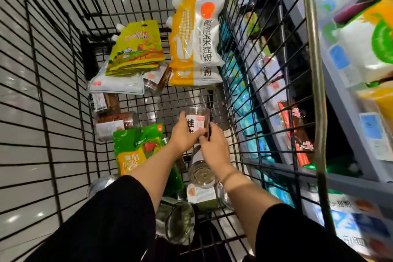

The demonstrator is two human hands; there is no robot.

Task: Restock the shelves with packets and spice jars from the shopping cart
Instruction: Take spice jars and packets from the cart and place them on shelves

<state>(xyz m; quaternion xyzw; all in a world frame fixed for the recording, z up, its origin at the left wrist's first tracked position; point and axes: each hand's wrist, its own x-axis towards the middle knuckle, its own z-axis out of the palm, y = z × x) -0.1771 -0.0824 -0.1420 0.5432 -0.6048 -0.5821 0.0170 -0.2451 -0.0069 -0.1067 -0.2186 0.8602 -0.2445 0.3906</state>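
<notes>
reaching down into the shopping cart [244,70], the left hand [182,134] and right hand [215,144] both wrap 1 clear spice jar [196,121], held above the basket floor, likely to lift it toward the shelves [340,112]; packets [136,49] lie beyond.

Both hands reach down into the wire shopping cart [63,95] and meet on one clear spice jar [197,122] with a white label — the left hand [182,137] curls round its side, the right hand [214,147] grips its lower end. More clear jars [202,173] lie on their sides below the forearms, beside a green packet [136,147]. Farther along the cart floor sit yellow-green packets [137,49] and yellow-and-white corn starch bags [196,34]; stocked shelves [344,100] stand just beyond the cart's right wall.
</notes>
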